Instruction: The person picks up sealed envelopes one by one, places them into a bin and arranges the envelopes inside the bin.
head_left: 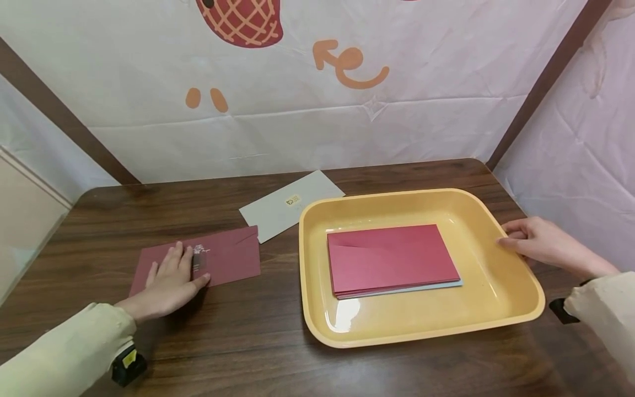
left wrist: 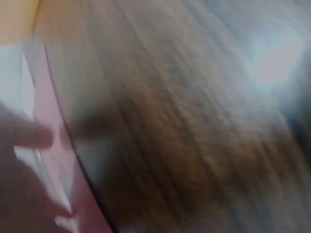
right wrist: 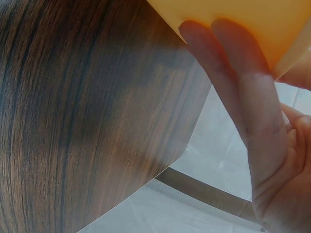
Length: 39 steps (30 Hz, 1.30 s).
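On the left of the table, my left hand [head_left: 171,284] rests with its fingers spread on a dark red envelope [head_left: 233,253], which lies flat. The left wrist view is blurred and catches only the envelope's edge [left wrist: 56,141] beside the fingers. At the right, my right hand [head_left: 543,242] pinches the side of a yellow tray [head_left: 421,334], the thumb inside the rim. From the right wrist view, its fingers [right wrist: 257,102] press against the tray's outer wall [right wrist: 233,12]. Inside the tray lies a stack of red envelopes [head_left: 392,256] with a light blue edge showing below.
A pale grey-green envelope [head_left: 285,207] with a small gold mark lies behind, between the dark red envelope and the tray. The dark wood table [head_left: 238,342] ends at a printed cloth wall [head_left: 307,138] at the back.
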{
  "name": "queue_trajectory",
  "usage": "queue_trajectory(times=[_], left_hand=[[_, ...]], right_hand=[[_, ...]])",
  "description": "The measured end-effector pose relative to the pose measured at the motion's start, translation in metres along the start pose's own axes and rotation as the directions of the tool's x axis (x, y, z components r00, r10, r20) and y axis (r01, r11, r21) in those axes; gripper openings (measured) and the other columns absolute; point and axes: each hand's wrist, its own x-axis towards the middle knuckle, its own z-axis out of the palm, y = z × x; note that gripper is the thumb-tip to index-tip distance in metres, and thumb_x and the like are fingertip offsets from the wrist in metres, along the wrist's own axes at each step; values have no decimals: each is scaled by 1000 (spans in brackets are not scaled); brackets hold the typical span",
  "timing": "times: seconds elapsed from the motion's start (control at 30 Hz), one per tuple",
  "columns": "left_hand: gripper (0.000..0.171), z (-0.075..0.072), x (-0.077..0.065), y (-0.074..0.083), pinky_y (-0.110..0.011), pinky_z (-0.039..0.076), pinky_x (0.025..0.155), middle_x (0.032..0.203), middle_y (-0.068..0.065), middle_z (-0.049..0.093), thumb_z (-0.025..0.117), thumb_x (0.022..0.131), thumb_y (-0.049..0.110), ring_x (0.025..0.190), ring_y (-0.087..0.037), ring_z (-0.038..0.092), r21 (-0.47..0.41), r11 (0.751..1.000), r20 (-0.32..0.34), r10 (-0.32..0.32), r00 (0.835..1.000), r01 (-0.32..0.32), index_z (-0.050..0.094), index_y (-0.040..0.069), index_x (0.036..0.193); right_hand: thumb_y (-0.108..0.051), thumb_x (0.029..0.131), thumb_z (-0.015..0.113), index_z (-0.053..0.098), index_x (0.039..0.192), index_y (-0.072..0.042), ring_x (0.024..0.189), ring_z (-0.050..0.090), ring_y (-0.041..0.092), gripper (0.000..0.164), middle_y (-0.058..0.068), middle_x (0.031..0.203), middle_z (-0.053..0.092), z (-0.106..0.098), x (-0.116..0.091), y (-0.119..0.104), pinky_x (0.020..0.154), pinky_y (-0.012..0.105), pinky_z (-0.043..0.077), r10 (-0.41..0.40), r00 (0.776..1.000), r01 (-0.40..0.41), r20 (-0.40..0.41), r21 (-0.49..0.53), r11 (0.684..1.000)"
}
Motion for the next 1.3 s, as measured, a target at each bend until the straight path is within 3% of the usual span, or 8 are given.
queue_trajectory(times=[0.13, 0.23, 0.33, 0.5, 0.83, 1.07, 1.2, 1.3], left_hand=[[108, -20, -1, 4, -69, 34, 87, 122, -50, 28, 35, 89, 71, 115, -63, 32, 65, 980, -74, -182, 980, 187, 24, -29, 129], [127, -36, 1, 2, -62, 38, 72, 100, -42, 32, 40, 72, 88, 97, -57, 38, 68, 928, -65, -363, 930, 367, 25, -29, 117], [136, -42, 3, -5, -61, 38, 73, 98, -41, 29, 49, 61, 92, 95, -53, 35, 64, 895, -11, -442, 897, 442, 22, -29, 115], [139, -45, 2, -15, -60, 41, 73, 99, -44, 28, 55, 59, 90, 93, -50, 33, 69, 896, 85, -443, 892, 439, 19, -32, 114], [142, -49, 7, -21, -59, 43, 76, 99, -46, 30, 61, 60, 85, 92, -51, 36, 87, 910, 80, -411, 908, 405, 14, -35, 120], [141, -52, 8, -25, -55, 43, 78, 101, -44, 29, 65, 58, 83, 96, -52, 37, 83, 904, 89, -426, 900, 420, 15, -34, 120], [135, -57, 7, -28, -55, 47, 75, 101, -42, 25, 66, 64, 78, 96, -51, 32, 24, 917, 114, -399, 910, 399, 13, -34, 119], [119, -59, 6, -32, -58, 46, 75, 102, -45, 24, 58, 80, 68, 97, -53, 31, -27, 923, 111, -378, 919, 383, 12, -35, 120]], right_hand=[[-18, 95, 56, 54, 120, 14, 61, 65, 8, 41, 9, 86, 73, 1, 0, 2, 54, 28, 53, 0, 1000, 0, 0, -3, 1000], [-18, 95, 56, 54, 120, 15, 62, 66, 9, 42, 10, 88, 73, 2, 0, 2, 55, 28, 53, -2, 1000, 2, -2, -9, 1000], [-18, 95, 56, 55, 120, 15, 62, 66, 8, 42, 11, 88, 73, 1, -1, 2, 55, 28, 53, -6, 1000, 6, -6, -15, 1000], [-18, 95, 56, 55, 119, 14, 61, 64, 7, 41, 8, 86, 73, 1, 0, 1, 54, 27, 52, -7, 1000, 7, -7, -11, 1000], [-19, 94, 57, 55, 120, 14, 63, 65, 6, 42, 10, 89, 73, 0, 1, 0, 55, 27, 52, 3, 1000, -4, -13, -16, 1000], [-19, 95, 57, 55, 120, 14, 64, 65, 7, 42, 10, 89, 73, 0, 2, -1, 57, 27, 52, 2, 1000, -2, -10, -20, 1000], [-20, 95, 57, 55, 120, 14, 64, 65, 6, 42, 9, 88, 74, -1, 2, -1, 57, 27, 52, 2, 1000, -2, -8, -27, 1000], [-20, 95, 56, 55, 120, 14, 63, 64, 6, 42, 8, 87, 74, -1, 2, 0, 56, 27, 51, 5, 1000, -5, -2, -16, 1000]])
